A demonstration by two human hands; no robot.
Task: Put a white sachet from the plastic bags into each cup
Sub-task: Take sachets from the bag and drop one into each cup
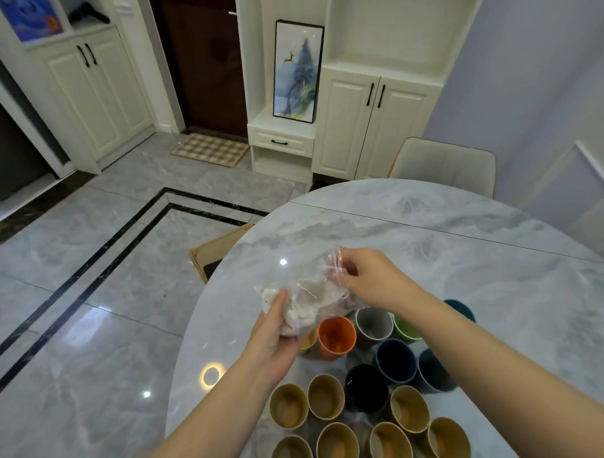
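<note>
The left hand (275,327) cups the underside of a clear plastic bag (305,302) of white sachets (298,316), thumb pressed on its top, holding it above the marble tabletop (465,243). Just right, the right hand (367,278) pinches the bag's upper edge. Beneath and toward the person stand the cups: orange (337,335), grey (374,325), green (405,329), dark blue ones (396,361), then tan paper cups (325,396) nearest.

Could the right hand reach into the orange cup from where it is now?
Probably not right away. The right hand grips the top of the bag, and the bag hangs just above the orange cup, partly covering its mouth.
</note>
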